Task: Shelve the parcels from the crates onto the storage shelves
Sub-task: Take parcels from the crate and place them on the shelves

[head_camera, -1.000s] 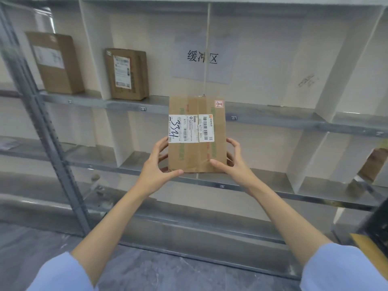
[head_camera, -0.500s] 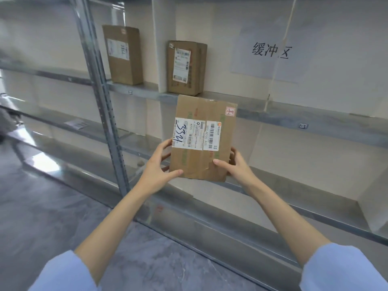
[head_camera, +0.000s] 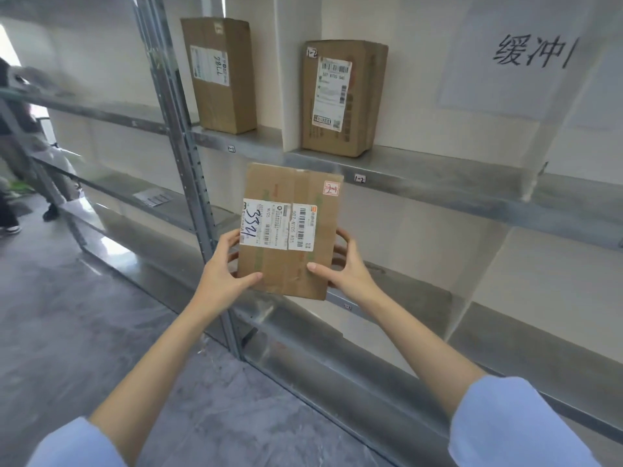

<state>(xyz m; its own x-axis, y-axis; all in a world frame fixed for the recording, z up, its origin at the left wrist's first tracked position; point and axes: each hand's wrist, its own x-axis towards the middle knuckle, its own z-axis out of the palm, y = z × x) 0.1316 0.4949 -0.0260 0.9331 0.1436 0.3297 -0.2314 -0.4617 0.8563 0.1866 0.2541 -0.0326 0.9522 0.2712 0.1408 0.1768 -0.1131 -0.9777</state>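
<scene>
Parcel (head_camera: 290, 230) still held — upright (head_camera: 190, 163) shifted rightward.

A flat brown parcel (head_camera: 290, 230) is held upright in front of the metal shelves (head_camera: 438, 185). The left grip (head_camera: 220, 266) clasps its lower left edge and the right grip (head_camera: 349, 267) its lower right, thumbs on the front and fingers behind. A white barcode label (head_camera: 278, 225) with handwritten digits crosses its face. On the shelf above stand two taller boxes (head_camera: 220, 75) (head_camera: 342, 99), with a white divider (head_camera: 298, 79) between them. A paper sign (head_camera: 526, 55) hangs on the wall at upper right.
</scene>
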